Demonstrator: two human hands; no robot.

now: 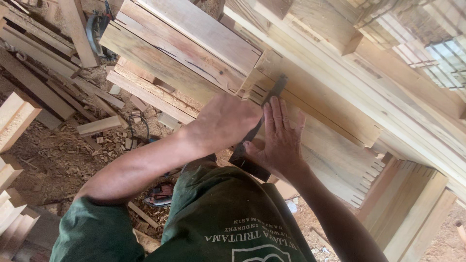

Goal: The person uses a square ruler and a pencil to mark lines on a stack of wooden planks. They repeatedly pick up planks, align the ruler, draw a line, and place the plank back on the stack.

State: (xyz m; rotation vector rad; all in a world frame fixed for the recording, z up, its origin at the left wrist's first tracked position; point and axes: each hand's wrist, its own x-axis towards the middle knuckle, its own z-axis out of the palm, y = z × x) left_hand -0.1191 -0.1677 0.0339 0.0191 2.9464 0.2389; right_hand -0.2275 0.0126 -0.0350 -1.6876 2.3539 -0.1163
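A worker in a green shirt [218, 218] leans over a stack of pale timber beams [194, 43], both bare arms reaching up to one dark metal square [264, 119] laid against the wood. The left hand [225, 121] is curled into a loose fist beside the square's narrow blade, knuckles up, its fingers hidden from where I stand, so I cannot tell what, if anything, it grips. The right hand [281, 140] lies flat and open, four fingers together pointing up along the blade, palm pressing the square's thick dark stock [250, 165] onto the broad plank [335, 160] beneath.

Just above the square, at the tip of its blade, two beam ends meet at a notched joint [259, 73] (a few pencil lines show on the face there). Right of the square, the plank's far end is cut into a row of saw-tooth fingers [366, 182]. Left of the square and well below it, the floor is covered with sawdust [58, 160], offcuts and loose boards; one short block [99, 125] lies among them, and one small red-and-black power tool [160, 195] sits near the worker's left elbow.
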